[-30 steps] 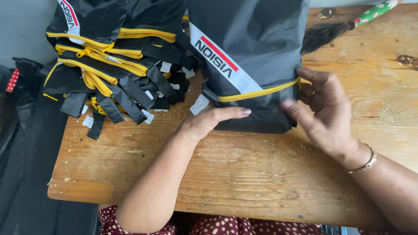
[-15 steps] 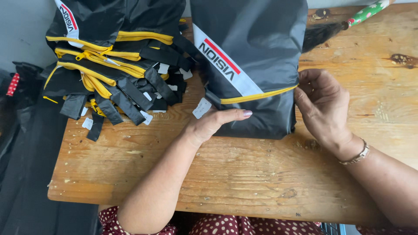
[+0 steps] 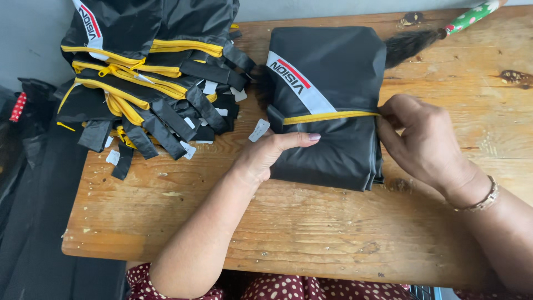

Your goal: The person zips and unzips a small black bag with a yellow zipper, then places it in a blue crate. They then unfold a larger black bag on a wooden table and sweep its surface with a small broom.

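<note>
A folded black fabric bag (image 3: 333, 72) with a white-and-red stripe and yellow piping lies flat on the wooden table (image 3: 311, 228). My left hand (image 3: 272, 155) rests on its left lower edge, fingers pressed flat against the cloth. At the bag's right edge my right hand (image 3: 422, 141) pinches the fabric, beside the end of the yellow piping. A bracelet circles my right wrist.
A pile of similar black bags (image 3: 150, 78) with yellow zips, straps and white tags lies at the table's left back corner. A dark brush (image 3: 411, 44) with a green patterned handle (image 3: 472, 15) lies at the back right. More black fabric (image 3: 28, 222) hangs left of the table.
My right hand has slid from the bag's lower right corner up to the yellow piping at its right edge. The bag now lies squarer and flatter. My left hand has stayed put.
</note>
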